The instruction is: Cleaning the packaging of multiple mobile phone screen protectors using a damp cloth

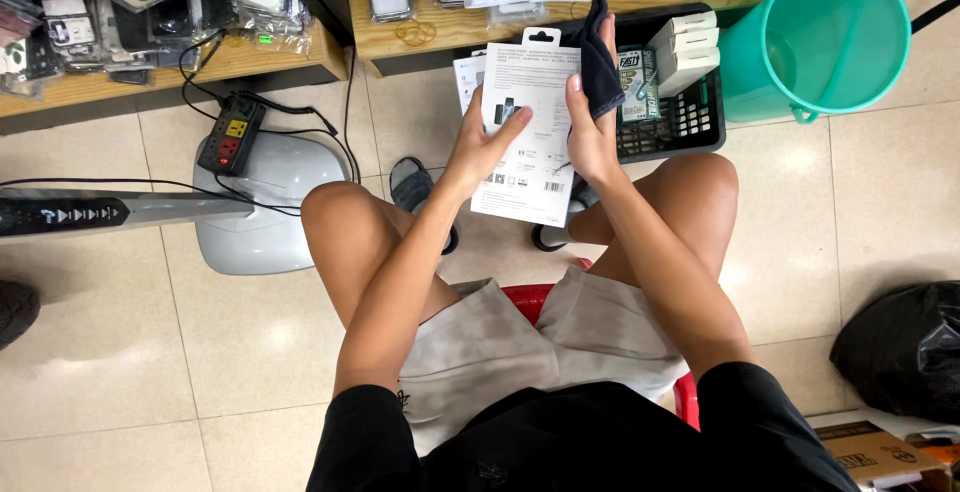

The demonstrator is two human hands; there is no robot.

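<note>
Left hand (pixel 487 142) grips left edge of flat white cardboard retail pack (pixel 527 132), held above knees; right hand (pixel 590 132) clamps pack's right edge plus dark folded cloth (pixel 600 67). Black plastic crate (pixel 690 122) on floor behind.

White package (pixel 528 132), black cloth (pixel 598 67)

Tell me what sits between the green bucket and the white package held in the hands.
In the head view, a black plastic crate holding small white boxes sits between the green bucket and the white package. The right hand also holds a dark cloth there.
</note>
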